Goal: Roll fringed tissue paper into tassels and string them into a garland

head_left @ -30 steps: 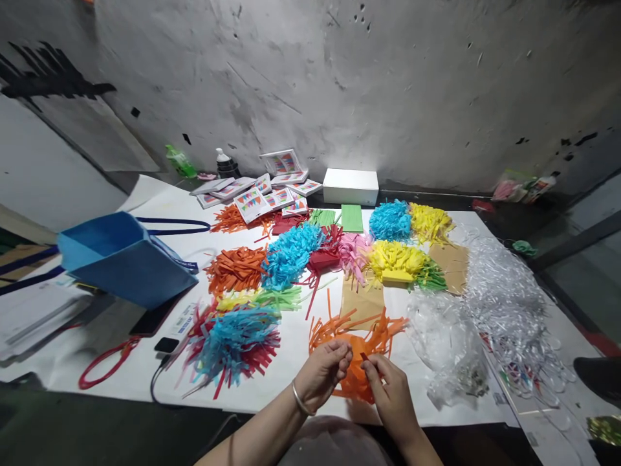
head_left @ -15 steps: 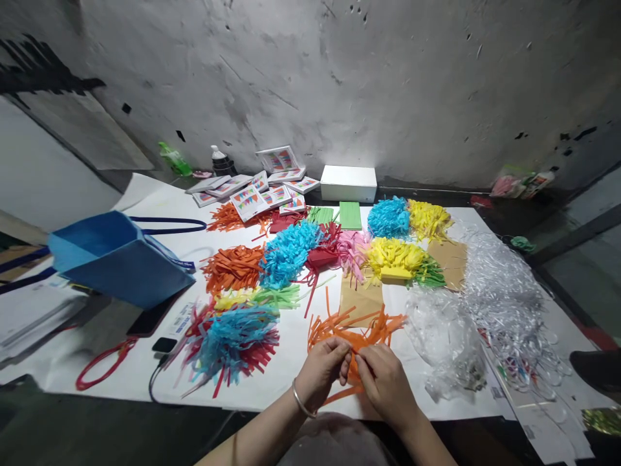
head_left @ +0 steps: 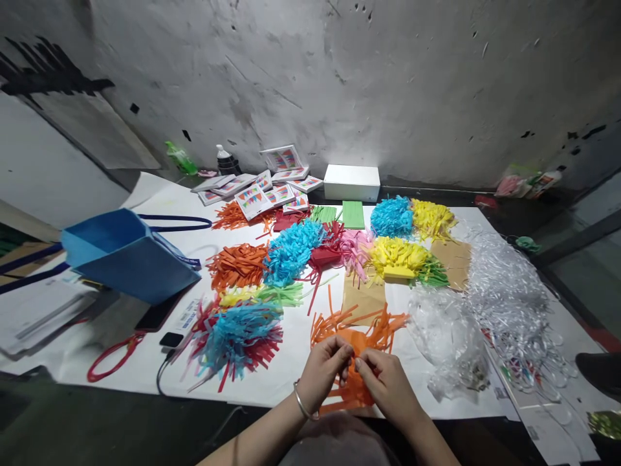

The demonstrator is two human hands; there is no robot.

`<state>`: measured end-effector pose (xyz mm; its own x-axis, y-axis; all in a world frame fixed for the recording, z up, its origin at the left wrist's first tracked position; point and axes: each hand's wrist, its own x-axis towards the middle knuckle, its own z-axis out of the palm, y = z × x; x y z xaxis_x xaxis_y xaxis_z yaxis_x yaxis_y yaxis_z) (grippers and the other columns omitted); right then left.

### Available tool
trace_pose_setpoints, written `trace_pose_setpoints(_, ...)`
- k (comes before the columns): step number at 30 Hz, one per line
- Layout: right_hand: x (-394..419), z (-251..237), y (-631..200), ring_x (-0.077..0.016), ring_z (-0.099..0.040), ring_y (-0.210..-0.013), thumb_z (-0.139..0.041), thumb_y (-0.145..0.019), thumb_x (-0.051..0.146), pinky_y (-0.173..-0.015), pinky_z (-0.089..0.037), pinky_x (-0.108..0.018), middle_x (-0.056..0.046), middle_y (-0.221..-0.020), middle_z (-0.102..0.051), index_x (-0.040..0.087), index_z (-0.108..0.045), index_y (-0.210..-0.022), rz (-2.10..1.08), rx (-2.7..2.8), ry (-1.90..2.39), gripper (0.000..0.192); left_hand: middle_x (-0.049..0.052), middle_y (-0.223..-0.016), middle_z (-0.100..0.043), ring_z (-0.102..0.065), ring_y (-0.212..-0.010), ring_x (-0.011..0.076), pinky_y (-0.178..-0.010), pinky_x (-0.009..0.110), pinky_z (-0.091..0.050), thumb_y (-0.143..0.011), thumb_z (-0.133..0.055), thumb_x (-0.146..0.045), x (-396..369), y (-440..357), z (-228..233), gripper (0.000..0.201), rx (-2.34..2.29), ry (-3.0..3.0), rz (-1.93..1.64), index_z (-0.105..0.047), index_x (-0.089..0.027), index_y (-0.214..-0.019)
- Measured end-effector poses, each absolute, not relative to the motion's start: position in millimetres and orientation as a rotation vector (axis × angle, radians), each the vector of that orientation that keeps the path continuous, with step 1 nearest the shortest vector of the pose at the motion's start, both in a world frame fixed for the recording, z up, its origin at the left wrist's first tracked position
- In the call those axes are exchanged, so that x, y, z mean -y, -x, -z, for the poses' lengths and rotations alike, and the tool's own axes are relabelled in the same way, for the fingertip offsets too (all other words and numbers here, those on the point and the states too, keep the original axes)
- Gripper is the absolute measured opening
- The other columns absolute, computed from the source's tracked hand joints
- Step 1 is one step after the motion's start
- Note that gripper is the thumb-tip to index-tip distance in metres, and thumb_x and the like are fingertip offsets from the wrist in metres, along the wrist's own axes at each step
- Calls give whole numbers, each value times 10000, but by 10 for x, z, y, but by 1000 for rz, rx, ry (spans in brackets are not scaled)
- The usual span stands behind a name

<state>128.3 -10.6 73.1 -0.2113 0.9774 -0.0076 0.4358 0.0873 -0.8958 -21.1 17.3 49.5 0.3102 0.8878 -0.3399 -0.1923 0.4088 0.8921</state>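
At the table's near edge, both my hands pinch at a fringed orange paper tassel [head_left: 356, 340], whose cut strips spread out beyond my fingers. My left hand [head_left: 326, 375], with a silver bangle at the wrist, is closed on its middle part. Close beside it, my right hand [head_left: 385, 382] is closed too, thumb against forefinger on the same orange paper. The fingertips of both hands nearly meet. A brown paper sheet [head_left: 363, 294] lies just past the orange strips.
Left stand a blue bag [head_left: 126, 255] and a blue-and-red tassel bundle [head_left: 237, 340]. Clear plastic wrap [head_left: 446, 343] and heaped white string [head_left: 504, 278] lie right. Behind are yellow tassels [head_left: 398, 255], printed packets [head_left: 252, 200] and a white box [head_left: 352, 183].
My hands stay together on the orange tassel, the fingers shifting slightly. More of its flat orange middle shows between and below them. The whole view has moved a little.
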Motion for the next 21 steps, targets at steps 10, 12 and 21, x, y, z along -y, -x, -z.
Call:
trace_pose_setpoints(10,203,-650,-1270,-139,-559,-645,-443,-919,277,-614,-398,-226,9,-679,-594,195,-572,-741,-1053,1681,1408,235,-72,-460,-449,-367,-347,46,-345,161,-271,-732,-664,-527,-108,192,-498,409,-1070,-1002,-857,-507,-163,-631)
trace_pose_setpoints(12,205,-666,-1281,-135,-552,-627,-445,-917,279,-599,-388,-223,12,-665,-588,195,-565,-726,-1060,1679,1427,241,-70,-453,-443,-375,-357,51,-357,163,-278,-740,-660,-517,-95,194,-481,399,-1075,-1033,-840,-516,-161,-632)
trace_pose_setpoints(21,210,-640,-1271,-144,-556,-631,-458,-911,283,-597,-394,-230,0,-658,-603,192,-585,-720,-1007,1651,1484,247,-56,-445,-465,-411,-373,68,-382,169,-305,-737,-676,-472,-100,192,-493,354,-1067,-1052,-812,-556,-156,-632)
